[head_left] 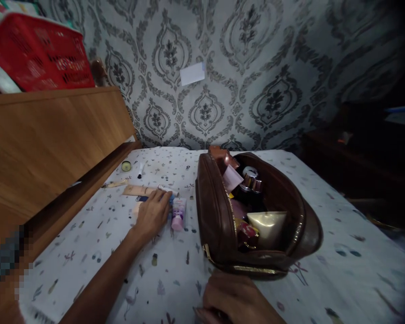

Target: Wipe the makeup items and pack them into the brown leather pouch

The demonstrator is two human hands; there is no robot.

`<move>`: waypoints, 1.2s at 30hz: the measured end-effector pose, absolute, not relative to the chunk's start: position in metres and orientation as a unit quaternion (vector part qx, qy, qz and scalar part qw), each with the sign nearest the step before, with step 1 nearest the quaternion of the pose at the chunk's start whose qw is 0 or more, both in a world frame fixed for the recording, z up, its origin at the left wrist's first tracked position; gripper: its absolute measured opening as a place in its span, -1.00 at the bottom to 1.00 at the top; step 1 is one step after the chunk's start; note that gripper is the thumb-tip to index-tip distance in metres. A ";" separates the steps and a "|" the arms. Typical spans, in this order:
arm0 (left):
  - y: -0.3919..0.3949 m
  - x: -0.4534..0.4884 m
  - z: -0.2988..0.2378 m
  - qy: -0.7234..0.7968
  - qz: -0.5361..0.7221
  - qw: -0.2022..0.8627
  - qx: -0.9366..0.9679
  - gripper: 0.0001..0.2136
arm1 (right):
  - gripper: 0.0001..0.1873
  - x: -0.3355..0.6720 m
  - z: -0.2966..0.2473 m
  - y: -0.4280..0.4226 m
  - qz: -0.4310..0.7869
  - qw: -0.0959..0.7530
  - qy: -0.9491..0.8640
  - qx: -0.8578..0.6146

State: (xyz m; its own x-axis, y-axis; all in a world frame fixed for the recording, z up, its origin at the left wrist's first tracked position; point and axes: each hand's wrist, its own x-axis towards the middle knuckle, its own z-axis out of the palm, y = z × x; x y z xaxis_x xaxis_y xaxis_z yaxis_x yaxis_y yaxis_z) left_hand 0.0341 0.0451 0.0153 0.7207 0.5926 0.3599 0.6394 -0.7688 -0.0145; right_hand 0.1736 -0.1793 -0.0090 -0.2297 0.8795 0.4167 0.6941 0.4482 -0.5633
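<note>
Clock laid flat on the cloth, centre between my hands, twelve at the wall (207, 81).

State of work: midway, I judge. Out on the printed cloth (168, 274): a purple tube (178, 216), a beige tube (138, 191), a small brush (141, 170) and a round yellow-green pot (126, 166), loosely grouped from nine to eleven. Brown bag (214, 202) at two, unzipped and gaping. Several things in it: gold pouch (268, 225), red packet (248, 235), silver-topped containers (251, 177), pink card (232, 178). So a handful lies out, a good share sits within; the bag's floor is hidden, so no full count.

Left hand (154, 211): at ten, palm down over the group, forearm running up from seven, fingers bent, close together, aimed towards one. Something blue (172, 200) shows at the fingertips. Cannot tell whether my grip is clamped on it or merely resting there. Purple tube just beside the fingers, at the hand's own three; beige tube at its eleven, partly behind the hand.

Right hand (234, 297): at five, low, near side of the bag, fingers curled inwards. Palm hidden; cannot tell if this grip encloses anything, nor whether the knuckles touch the bag.
</note>
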 end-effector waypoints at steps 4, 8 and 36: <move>0.051 0.025 0.016 -0.360 -0.189 0.057 -0.912 -0.69 | -0.82 0.161 -0.013 -0.165 0.175 0.307 -0.770 -0.532; 0.058 0.016 0.012 -0.367 -0.216 0.022 -0.904 -0.68 | -0.87 0.146 -0.013 -0.152 0.212 0.291 -0.759 -0.542; 0.277 -0.017 0.055 -0.533 -0.082 0.037 -0.842 -0.68 | -0.90 0.139 -0.043 -0.144 0.281 0.328 -0.688 -0.583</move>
